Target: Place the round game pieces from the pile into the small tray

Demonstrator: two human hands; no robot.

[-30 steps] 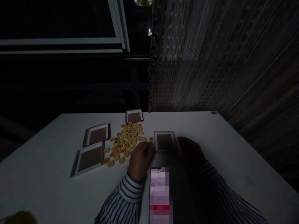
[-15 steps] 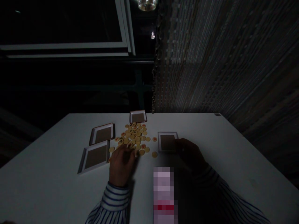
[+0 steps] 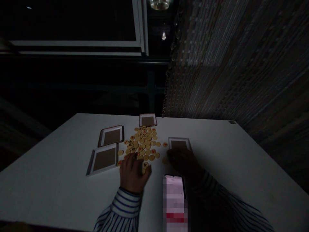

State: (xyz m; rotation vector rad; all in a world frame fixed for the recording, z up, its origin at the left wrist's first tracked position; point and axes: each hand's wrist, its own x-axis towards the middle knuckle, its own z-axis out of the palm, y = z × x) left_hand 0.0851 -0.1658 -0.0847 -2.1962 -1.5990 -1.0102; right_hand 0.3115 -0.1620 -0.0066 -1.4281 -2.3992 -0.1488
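Observation:
A heap of several round yellow game pieces with red and black marks lies in the middle of the white table. My left hand rests at the heap's near edge, fingers curled, with one piece at thumb and forefinger. In deep shadow, my right hand reaches over the near edge of a small brown tray toward a loose piece; its fingers are too dark to read. Both sleeves are striped.
Two brown trays with pale rims lie left of the heap, a smaller one behind it. A lit phone lies near me between my arms. A beaded curtain hangs behind the table's right side.
My left hand went from the right tray's left edge to the heap's near edge and drew back slightly. My right hand moved left over the tray's near edge. The view shifted left.

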